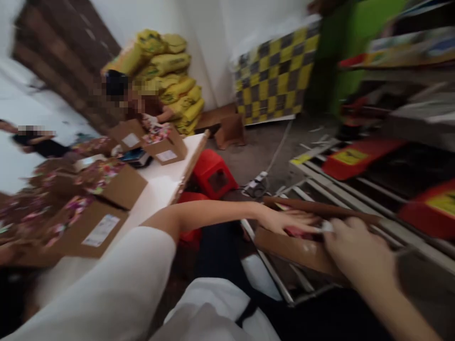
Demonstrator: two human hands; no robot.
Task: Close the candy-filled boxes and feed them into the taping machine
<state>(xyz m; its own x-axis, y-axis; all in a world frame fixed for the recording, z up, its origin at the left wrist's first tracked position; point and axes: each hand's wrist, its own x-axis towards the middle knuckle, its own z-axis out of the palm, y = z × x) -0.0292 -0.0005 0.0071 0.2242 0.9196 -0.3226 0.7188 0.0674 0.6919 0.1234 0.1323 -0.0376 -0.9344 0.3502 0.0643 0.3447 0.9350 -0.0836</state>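
Observation:
My left hand (287, 221) reaches across into an open cardboard box (295, 248) that rests on a low metal shelf at the lower right; its fingers lie flat and stretched inside the box, over something red that I cannot make out. My right hand (355, 253) grips the near right edge of the same box, fingers curled over the cardboard, with a small white thing at its fingertips. The frame is smeared by motion.
A white table (159, 184) at the left carries several open cardboard boxes (92, 227) of colourful packets. Another person sits at its far end before stacked yellow sacks (170, 71). Red stools (213, 175) stand beside the table. Red cartons (355, 158) lie on the shelf rack at right.

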